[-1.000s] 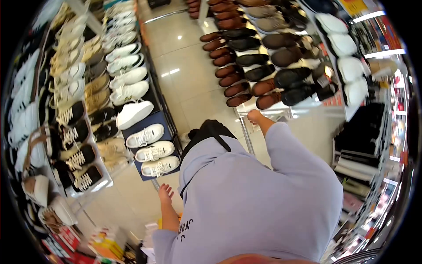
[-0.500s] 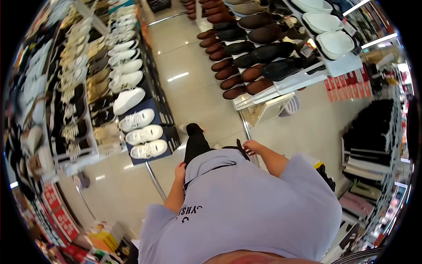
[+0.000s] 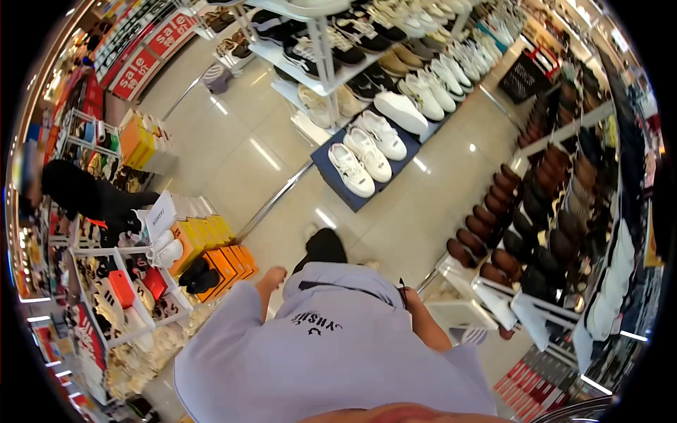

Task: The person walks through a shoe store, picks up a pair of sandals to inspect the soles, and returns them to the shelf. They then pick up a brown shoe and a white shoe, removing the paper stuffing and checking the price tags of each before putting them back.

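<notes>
My left hand (image 3: 272,278) hangs beside my pale lilac shirt (image 3: 317,359), its fingers small and blurred, with orange shoe boxes to its left. On the other side, my right hand (image 3: 409,295) is at the shirt's edge, next to a thin dark strap or object (image 3: 403,285); whether it holds this is unclear. One dark-clad leg (image 3: 324,248) shows ahead of the shirt. Beyond it, white sneakers (image 3: 365,153) stand on a dark blue box (image 3: 356,200) at the end of a shoe rack.
Brown and black shoes fill a rack (image 3: 508,299) on the right. Orange boxes (image 3: 224,271) and yellow boxes (image 3: 201,243) are stacked at left. A person in dark clothes (image 3: 95,194) is at far left. A black basket (image 3: 525,76) stands at upper right.
The view has swung left, so the sneakers and racks sit further right and the stacked boxes and dark-clad person have come into view. My left hand has moved away from the shirt's hem.
</notes>
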`<state>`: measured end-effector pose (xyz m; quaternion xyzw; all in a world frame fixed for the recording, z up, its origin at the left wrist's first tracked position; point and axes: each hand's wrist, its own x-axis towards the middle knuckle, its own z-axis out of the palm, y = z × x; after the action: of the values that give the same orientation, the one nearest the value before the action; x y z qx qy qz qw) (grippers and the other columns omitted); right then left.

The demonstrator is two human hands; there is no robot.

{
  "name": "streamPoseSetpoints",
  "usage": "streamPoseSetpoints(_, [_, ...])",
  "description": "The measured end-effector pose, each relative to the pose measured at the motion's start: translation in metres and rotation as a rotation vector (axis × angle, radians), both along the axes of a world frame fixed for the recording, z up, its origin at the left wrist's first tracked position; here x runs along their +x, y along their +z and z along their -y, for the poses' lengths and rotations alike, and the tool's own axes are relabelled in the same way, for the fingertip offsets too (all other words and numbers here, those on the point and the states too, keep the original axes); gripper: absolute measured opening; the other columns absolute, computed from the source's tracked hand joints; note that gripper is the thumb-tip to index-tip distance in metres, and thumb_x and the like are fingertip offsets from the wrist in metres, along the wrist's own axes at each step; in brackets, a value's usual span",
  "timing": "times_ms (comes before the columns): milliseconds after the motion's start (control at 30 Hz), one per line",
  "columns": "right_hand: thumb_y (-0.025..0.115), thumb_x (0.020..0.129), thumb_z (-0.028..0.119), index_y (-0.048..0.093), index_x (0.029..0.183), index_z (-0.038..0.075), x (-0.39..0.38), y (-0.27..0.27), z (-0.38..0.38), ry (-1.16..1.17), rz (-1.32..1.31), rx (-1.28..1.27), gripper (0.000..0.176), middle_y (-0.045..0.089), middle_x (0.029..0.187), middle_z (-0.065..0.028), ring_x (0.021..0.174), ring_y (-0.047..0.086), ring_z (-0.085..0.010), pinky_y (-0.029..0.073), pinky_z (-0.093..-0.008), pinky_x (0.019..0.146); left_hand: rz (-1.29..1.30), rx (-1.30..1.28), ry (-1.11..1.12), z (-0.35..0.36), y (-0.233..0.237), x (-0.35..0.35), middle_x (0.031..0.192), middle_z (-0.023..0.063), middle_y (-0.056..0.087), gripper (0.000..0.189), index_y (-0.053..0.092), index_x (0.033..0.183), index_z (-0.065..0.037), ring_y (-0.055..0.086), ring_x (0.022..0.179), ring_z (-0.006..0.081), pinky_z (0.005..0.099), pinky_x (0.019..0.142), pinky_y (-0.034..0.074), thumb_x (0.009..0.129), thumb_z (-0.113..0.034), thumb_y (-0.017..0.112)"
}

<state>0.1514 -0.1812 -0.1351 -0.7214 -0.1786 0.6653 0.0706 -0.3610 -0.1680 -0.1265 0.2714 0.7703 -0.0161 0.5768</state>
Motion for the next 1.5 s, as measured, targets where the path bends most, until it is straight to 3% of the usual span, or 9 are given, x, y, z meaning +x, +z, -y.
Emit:
streamPoseSetpoints(133, [0.052, 0.081, 0.011, 0.055, 0.108, 0.01, -0.031, 0.071, -0.075, 0.021, 0.023, -0.021, 0.027, 0.061, 0.089, -0.0063, 0.07, 0.06, -0.0209, 0.046, -0.0364, 0.062, -0.091, 0.238, -0.516, 0.051, -0.041, -0.028, 0.091, 0.021, 0.064, 0.029, 0.067, 0.09, -0.004, 0.062, 0.088, 0.0362, 0.044, 0.073, 0.05, 0.078, -0.028, 0.054])
streamPoseSetpoints(267, [0.051, 0.083, 0.01, 0.056, 0.104, 0.011, -0.053, 0.062, -0.127, 0.098, 0.142, -0.1, 0.021, 0.063, 0.092, -0.0071, 0.075, 0.064, -0.0231, 0.047, -0.0362, 0.063, -0.175, 0.095, -0.288, 0.072, -0.059, -0.088, 0.093, 0.0183, 0.066, 0.03, 0.067, 0.09, -0.006, 0.062, 0.085, 0.0366, 0.042, 0.079, 0.048, 0.081, -0.029, 0.05])
streamPoseSetpoints(433, [0.053, 0.083, 0.013, 0.058, 0.088, 0.009, -0.159, -0.03, -0.177, 0.418, 0.207, -0.079, 0.009, 0.063, 0.082, -0.0078, 0.061, 0.062, -0.0202, 0.048, -0.0331, 0.05, 0.419, 0.26, 0.991, 0.062, -0.026, -0.208, 0.088, 0.0109, 0.066, 0.027, 0.064, 0.095, -0.01, 0.062, 0.075, 0.0303, 0.0436, 0.073, 0.048, 0.084, -0.029, 0.049])
streamPoseSetpoints(700, [0.059, 0.078, 0.019, 0.061, 0.107, 0.005, -0.457, 0.045, -0.315, 0.77, 0.133, 0.74, 0.032, 0.062, 0.086, -0.0112, 0.068, 0.06, -0.0165, 0.048, -0.0303, 0.057, 0.182, -0.111, 0.72, -0.079, 0.034, -0.385, 0.089, 0.0048, 0.056, 0.02, 0.055, 0.094, -0.011, 0.055, 0.079, 0.0212, 0.0407, 0.067, 0.044, 0.082, -0.027, 0.051])
streamPoseSetpoints(867, [0.057, 0.081, 0.022, 0.054, 0.107, 0.011, -0.464, 0.095, -0.373, 0.012, -0.095, 0.047, 0.027, 0.061, 0.089, -0.0073, 0.075, 0.061, -0.0206, 0.048, -0.035, 0.064, 0.154, 0.049, 0.646, -0.256, 0.054, -0.465, 0.109, 0.0077, 0.056, 0.035, 0.051, 0.112, -0.01, 0.055, 0.097, 0.0239, 0.0423, 0.077, 0.046, 0.081, -0.026, 0.051])
streamPoseSetpoints(1000, [0.052, 0.086, 0.022, 0.053, 0.085, 0.006, -0.386, -0.014, -0.386, -0.001, 0.024, -0.229, 0.016, 0.053, 0.064, -0.0057, 0.053, 0.054, -0.0168, 0.045, -0.0314, 0.047, 0.207, 0.345, 0.69, -0.386, 0.103, -0.511, 0.096, 0.004, 0.059, 0.026, 0.054, 0.106, -0.012, 0.056, 0.087, 0.0196, 0.0383, 0.069, 0.046, 0.083, -0.024, 0.052])
streamPoseSetpoints(1267, [0.052, 0.078, 0.012, 0.049, 0.057, 0.009, -0.615, -0.101, -0.679, 0.71, -0.007, 0.177, 0.021, 0.044, 0.048, -0.0063, 0.041, 0.047, -0.0213, 0.036, -0.0363, 0.036, 0.211, 0.27, 1.019, -0.424, 0.067, -0.619, 0.114, 0.0071, 0.057, 0.043, 0.046, 0.125, -0.009, 0.056, 0.102, 0.024, 0.0448, 0.082, 0.046, 0.087, -0.03, 0.05])
streamPoseSetpoints(1333, [0.047, 0.079, 0.021, 0.058, 0.064, 0.005, -0.749, 0.001, -0.796, 1.116, 0.02, 0.398, 0.024, 0.056, 0.058, -0.0094, 0.047, 0.053, -0.0183, 0.04, -0.0351, 0.04, 0.186, 0.182, 1.097, -0.389, 0.037, -0.637, 0.091, 0.0051, 0.059, 0.027, 0.055, 0.106, -0.013, 0.056, 0.081, 0.0188, 0.0392, 0.065, 0.045, 0.084, -0.026, 0.049])
streamPoseSetpoints(1500, [0.051, 0.084, 0.023, 0.056, 0.104, 0.007, -0.996, 0.131, -0.968, 0.778, -0.168, 0.514, 0.026, 0.058, 0.08, -0.0034, 0.063, 0.055, -0.013, 0.045, -0.0271, 0.05, -0.129, 0.192, 0.763, -0.301, -0.001, -0.662, 0.076, 0.0027, 0.056, 0.016, 0.056, 0.089, -0.01, 0.054, 0.069, 0.0189, 0.0371, 0.057, 0.042, 0.083, -0.022, 0.047])
